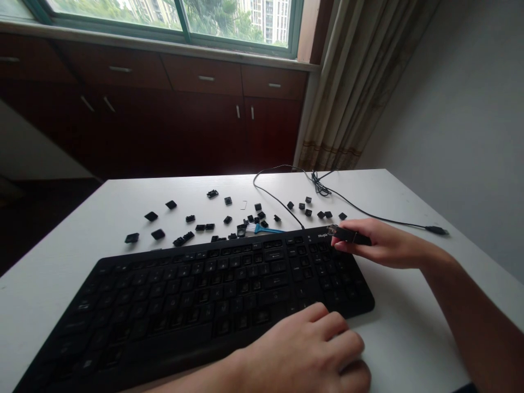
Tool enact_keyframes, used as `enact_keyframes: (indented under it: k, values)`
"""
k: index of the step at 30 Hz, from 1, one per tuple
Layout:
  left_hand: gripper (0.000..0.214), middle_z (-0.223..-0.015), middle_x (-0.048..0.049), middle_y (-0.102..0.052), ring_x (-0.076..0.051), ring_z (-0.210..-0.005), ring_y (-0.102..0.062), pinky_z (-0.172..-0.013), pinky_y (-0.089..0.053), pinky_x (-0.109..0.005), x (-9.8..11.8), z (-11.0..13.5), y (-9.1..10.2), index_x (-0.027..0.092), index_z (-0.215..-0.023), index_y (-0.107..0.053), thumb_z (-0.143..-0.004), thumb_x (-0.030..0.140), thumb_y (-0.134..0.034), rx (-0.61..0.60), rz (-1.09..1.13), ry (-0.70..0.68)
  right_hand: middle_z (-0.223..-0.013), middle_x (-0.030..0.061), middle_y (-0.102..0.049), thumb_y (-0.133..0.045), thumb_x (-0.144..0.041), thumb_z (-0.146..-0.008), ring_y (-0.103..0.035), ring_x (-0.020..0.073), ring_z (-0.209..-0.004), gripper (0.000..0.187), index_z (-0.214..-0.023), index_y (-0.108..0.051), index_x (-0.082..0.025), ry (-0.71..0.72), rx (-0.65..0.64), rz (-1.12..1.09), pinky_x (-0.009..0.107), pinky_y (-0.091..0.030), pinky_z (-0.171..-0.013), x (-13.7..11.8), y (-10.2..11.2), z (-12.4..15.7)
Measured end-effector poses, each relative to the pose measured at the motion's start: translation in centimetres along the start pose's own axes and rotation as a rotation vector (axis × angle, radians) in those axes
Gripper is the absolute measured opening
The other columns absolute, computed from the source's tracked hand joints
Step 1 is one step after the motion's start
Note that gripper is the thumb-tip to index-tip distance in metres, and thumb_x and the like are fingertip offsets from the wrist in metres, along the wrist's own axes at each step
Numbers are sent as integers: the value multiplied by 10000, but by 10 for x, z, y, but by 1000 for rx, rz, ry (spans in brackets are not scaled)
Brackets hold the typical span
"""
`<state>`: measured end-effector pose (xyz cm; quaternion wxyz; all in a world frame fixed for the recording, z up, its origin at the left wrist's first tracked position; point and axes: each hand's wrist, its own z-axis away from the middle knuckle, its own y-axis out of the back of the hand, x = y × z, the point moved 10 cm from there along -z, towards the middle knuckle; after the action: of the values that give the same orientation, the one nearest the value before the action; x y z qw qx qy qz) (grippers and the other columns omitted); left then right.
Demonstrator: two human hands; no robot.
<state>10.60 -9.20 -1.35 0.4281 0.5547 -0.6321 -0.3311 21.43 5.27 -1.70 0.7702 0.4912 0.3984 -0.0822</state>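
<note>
A black wired keyboard (pixel 196 305) lies on the white table (pixel 82 234), with several keys removed from its surface. My right hand (pixel 385 244) comes in from the right above the keyboard's top right corner, pinching a small black tool (pixel 347 234) between thumb and fingers. My left hand (pixel 303 349) rests on the keyboard's front right edge, holding nothing. Loose black keycaps (pixel 190 218) are scattered behind the keyboard. Among them lies a small brush with a blue handle (pixel 264 230), its white bristles pointing left.
A black cable (pixel 278 203) loops across the back of the table and ends in a USB plug (pixel 436 230) at the right. Dark wooden cabinets (pixel 204 125) stand beyond the table under a window, with a curtain (pixel 339 93) to the right.
</note>
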Motion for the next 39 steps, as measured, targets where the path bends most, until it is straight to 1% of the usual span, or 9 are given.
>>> enact_keyframes:
  k: [4,9,17,22,25,28,33,37,39]
  values:
    - [141,-931,-28,-576,-174,-795,-506,-673,-412,-326,-1,-1,0,169,-961,-636,-1010,176,-505,1,1,5,-799,7,-592,-594,-406,-959,-507,174,-727,236,-850,-572,-198,8,-19,13,286,-412,-650,-2,-2,0]
    - [143,-931,-29,-569,-173,-790,-503,-671,-408,-330,-1,-1,-1,168,-957,-634,-1014,189,-505,5,9,3,-848,22,-597,-584,-394,-965,-523,181,-760,233,-841,-556,-199,33,5,48,300,-424,-696,-5,-1,-2]
    - [149,-938,-32,-563,-175,-787,-497,-665,-403,-334,0,0,0,167,-962,-631,-1018,202,-498,5,6,6,-827,19,-602,-606,-417,-951,-525,182,-745,245,-845,-582,-197,-2,-1,67,297,-412,-660,-1,-1,-1]
    - [152,-940,-32,-567,-176,-807,-513,-681,-410,-334,-1,-1,0,167,-974,-640,-1018,193,-497,0,6,5,-780,1,-586,-617,-426,-943,-503,168,-711,255,-840,-577,-197,-40,6,20,274,-394,-620,5,1,0]
    - [155,-935,-32,-568,-174,-807,-515,-684,-409,-330,0,-1,0,167,-970,-643,-1018,191,-498,5,2,4,-779,-5,-581,-616,-419,-946,-499,164,-715,246,-844,-573,-199,-37,-1,4,267,-394,-621,5,0,0]
    - [156,-935,-33,-569,-174,-803,-512,-683,-410,-331,0,0,0,167,-966,-641,-1018,189,-496,6,3,10,-766,-11,-570,-619,-408,-946,-485,155,-699,258,-811,-545,-202,-26,13,32,263,-382,-613,2,1,-1]
    - [149,-944,-33,-567,-177,-804,-507,-679,-410,-333,0,0,-1,166,-969,-633,-1017,186,-493,-5,8,7,-802,6,-599,-620,-409,-943,-510,164,-717,241,-830,-572,-201,-22,7,91,278,-403,-635,-1,2,1]
    - [150,-934,-30,-564,-177,-794,-501,-673,-406,-332,0,0,0,169,-950,-630,-1014,181,-495,-6,2,10,-911,36,-658,-687,-422,-889,-569,190,-804,230,-923,-634,-201,-22,-27,83,298,-437,-694,2,0,2]
    - [147,-932,-30,-564,-175,-794,-503,-673,-405,-330,0,0,0,169,-937,-628,-1012,183,-502,-8,-2,10,-943,47,-668,-700,-429,-876,-581,197,-826,242,-931,-645,-199,-12,-32,67,308,-447,-719,2,0,2]
